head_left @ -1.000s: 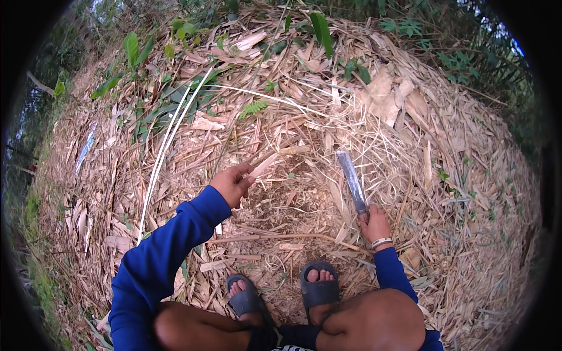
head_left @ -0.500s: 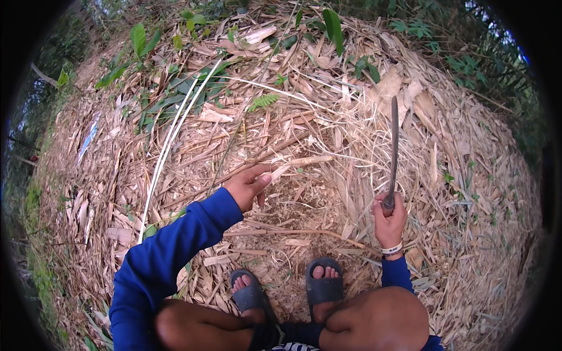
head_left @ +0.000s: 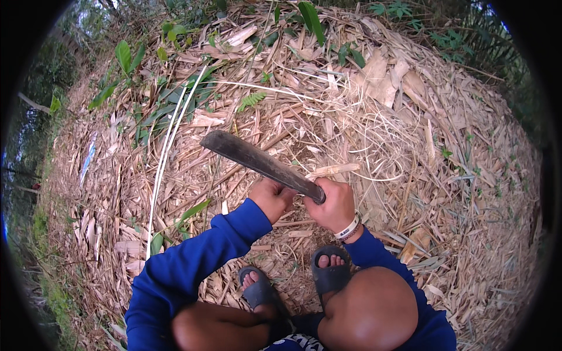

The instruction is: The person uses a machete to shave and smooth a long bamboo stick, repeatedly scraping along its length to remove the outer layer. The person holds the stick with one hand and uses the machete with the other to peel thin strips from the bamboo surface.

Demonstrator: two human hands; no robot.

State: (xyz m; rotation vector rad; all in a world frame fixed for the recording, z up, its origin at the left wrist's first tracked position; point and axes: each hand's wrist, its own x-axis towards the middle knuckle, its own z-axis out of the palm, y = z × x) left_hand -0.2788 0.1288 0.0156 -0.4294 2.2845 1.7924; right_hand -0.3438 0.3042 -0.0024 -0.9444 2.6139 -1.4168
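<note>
My right hand (head_left: pixel 333 206) is closed round the handle of a machete (head_left: pixel 257 161), whose broad dark blade points up and to the left. The blade lies across the upper side of my left hand (head_left: pixel 271 200), which is closed with its fingers partly hidden under the blade's near edge. A pale split strip of wood or bamboo (head_left: pixel 336 169) sticks out to the right beyond the blade, in line with my left hand. Its middle and the left-hand grip on it are covered by the blade. Both hands are close together above the ground in front of my feet.
Dry husks and shavings (head_left: pixel 462 193) cover the ground. Two long pale strips (head_left: pixel 170 146) lie at the left, and thin curled fibres (head_left: pixel 383 140) are heaped beyond my right hand. My sandals (head_left: pixel 331 275) are close below. Green plants (head_left: pixel 126 61) grow at the far side.
My right hand has swung the machete from upright at the right to a leftward slant over my left hand. My left hand has shifted slightly right and nearer with the strip.
</note>
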